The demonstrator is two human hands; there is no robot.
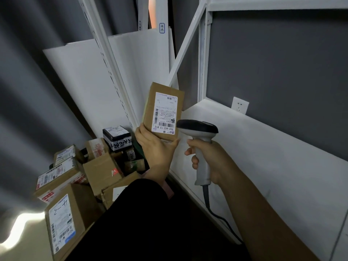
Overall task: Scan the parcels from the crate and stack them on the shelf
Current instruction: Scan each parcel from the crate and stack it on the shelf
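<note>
Left hand (pixel 156 147) grips the lower end of 1 small cardboard parcel (pixel 148 110), held upright with its shipping label (pixel 164 113) facing the camera. Right hand (pixel 211 161) is wrapped round the handle of a corded barcode scanner (pixel 197 129), whose head sits just beside the label's lower corner. White shelf board (pixel 263 147) lies to the right. Remaining parcels (pixel 75 176) are heaped lower left.

Matt cardboard parcel (pixel 163 108); plastic scanner (pixel 199 140)
</note>
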